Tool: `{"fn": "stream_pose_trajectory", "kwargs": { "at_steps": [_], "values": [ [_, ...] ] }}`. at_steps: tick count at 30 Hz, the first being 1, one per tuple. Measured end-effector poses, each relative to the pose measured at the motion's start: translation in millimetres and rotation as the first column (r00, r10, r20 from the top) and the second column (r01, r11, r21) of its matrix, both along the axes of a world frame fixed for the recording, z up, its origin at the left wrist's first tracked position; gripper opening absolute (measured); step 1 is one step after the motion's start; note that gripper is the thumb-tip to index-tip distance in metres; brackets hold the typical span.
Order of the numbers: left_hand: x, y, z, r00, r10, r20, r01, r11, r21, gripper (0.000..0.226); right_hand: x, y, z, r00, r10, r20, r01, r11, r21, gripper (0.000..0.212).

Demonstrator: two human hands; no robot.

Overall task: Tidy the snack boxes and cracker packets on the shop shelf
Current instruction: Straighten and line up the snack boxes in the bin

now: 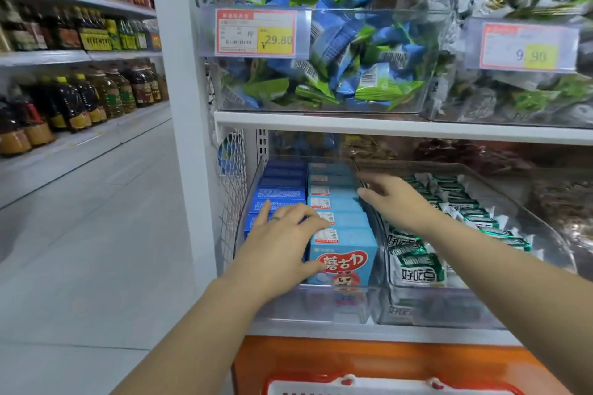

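Note:
A clear bin (321,301) on the lower shelf holds two rows of snack boxes: dark blue boxes (280,194) on the left and light blue boxes (345,248) on the right. My left hand (282,240) lies flat over the front boxes, its fingers spread across both rows. My right hand (396,202) reaches in with straight fingers that touch the right side of the light blue row. A second clear bin (449,305) to the right holds white and green cracker packets (417,269) standing in rows.
The shelf above carries clear bins of blue and green sweet packets (337,51) with price tags (255,32). A wire mesh panel (232,196) closes the shelf's left side. Bottles (80,99) line the shelves across the aisle. An orange and white basket (385,382) sits below.

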State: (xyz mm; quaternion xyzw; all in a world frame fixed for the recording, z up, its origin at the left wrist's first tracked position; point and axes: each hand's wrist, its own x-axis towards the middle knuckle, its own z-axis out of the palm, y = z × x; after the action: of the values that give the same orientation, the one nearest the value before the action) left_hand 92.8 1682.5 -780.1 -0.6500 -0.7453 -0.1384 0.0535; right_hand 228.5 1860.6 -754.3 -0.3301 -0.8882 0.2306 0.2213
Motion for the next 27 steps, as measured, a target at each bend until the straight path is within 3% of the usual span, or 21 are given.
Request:
{"fn": "stream_pose_trajectory", "kwargs": {
  "at_steps": [4,15,22,27],
  "values": [
    [3.1,5.0,-0.7,0.999,0.025,-0.043,-0.025,1.0,0.007,0.062,35.2,-21.6,-5.8,0.998,0.037,0.053,-0.032,0.995,-0.09,0.044],
    [8.8,24.2,0.2,0.967,0.14,-0.213,-0.138,0.99,0.025,0.056,44.0,-27.7,-9.4,0.99,0.103,0.093,-0.096,0.992,-0.077,0.049],
    [3.6,24.9,1.1,0.973,0.08,-0.214,-0.085,0.996,-0.012,0.073,43.7,-25.5,-9.6,0.99,0.104,0.097,-0.097,0.993,-0.074,0.05],
    [5.8,26.6,2.6,0.982,0.042,-0.184,-0.046,0.999,-0.012,0.068,43.9,-25.2,-11.1,0.991,0.101,0.092,-0.095,0.993,-0.067,0.05]
  ]
}}
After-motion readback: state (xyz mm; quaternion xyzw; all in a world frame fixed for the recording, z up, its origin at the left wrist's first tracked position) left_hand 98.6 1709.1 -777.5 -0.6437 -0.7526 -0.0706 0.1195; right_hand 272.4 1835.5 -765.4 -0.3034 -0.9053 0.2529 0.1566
